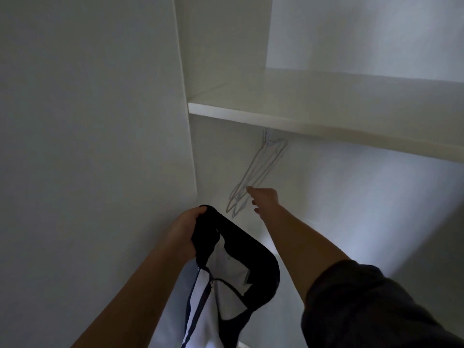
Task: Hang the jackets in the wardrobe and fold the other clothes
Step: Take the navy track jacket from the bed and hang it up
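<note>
A dark sleeve (364, 310), pushed up past the elbow, fills the lower right corner. Beside it at bottom centre hangs the jacket (226, 287), white-bodied with a black collar and dark trim down its open zip. The left hand (185, 229) holds it up by the collar, its fingers (200, 210) curled over the black band and bunching it. Gripping there lets the body of the garment drop straight and leaves the neck opening slack, which is probably how it needs to be for a hanger to slip in. The jacket is thus in the air, just in front of the wardrobe (187, 71) opening and not yet on anything. The right hand (266, 200) is stretched up and forward into the wardrobe, holding nothing. Its fingers are loosely spread, the forefinger (249, 189) extended with its tip at the lower wires of the hangers (254, 172); whether it touches the wire cannot be told. The hangers are thin and pale, at least two close together, and hang bare below the white shelf (313, 121). Their hooks run up behind the shelf's front edge, so what they hang from is hidden. The division of work reads plainly: one hand has the garment ready, the other is free to fetch a hanger. The step in hand looks to be taking a hanger down. With the light dim and the wires faint against the back wall, catching just one of them could be fiddly.
</note>
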Motion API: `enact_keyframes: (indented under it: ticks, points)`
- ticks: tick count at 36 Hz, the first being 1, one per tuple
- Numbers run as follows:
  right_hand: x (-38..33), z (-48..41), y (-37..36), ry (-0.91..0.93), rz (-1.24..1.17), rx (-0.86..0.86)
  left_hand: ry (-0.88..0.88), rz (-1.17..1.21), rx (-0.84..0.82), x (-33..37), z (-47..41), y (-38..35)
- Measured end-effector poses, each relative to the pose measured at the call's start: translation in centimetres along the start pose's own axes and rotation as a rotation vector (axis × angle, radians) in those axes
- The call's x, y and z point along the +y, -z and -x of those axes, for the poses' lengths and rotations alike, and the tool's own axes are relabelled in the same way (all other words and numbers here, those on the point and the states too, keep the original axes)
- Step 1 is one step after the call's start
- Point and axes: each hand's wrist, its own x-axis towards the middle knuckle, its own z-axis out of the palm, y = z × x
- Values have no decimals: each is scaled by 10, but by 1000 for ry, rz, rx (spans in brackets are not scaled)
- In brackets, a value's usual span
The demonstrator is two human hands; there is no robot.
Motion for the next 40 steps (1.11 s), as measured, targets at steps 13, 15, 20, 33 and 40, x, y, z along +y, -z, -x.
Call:
enact_keyframes:
  ticks: [13,15,20,33,40]
  points:
    - [-3,-37,-21,-68,12,9,23,64,-36,14,-14,5]
    - [-3,-42,-27,-83,-13,-3,24,67,-40,15,-13,5]
    - [-7,-38,-35,-69,-31,-11,-13,87,-31,17,-11,9]
    - [1,-6,10,56,-2,-120,21,130,-113,6,-20,-3]
    - [-1,2,35,67,51,-91,17,107,-128,-4,-25,-7]
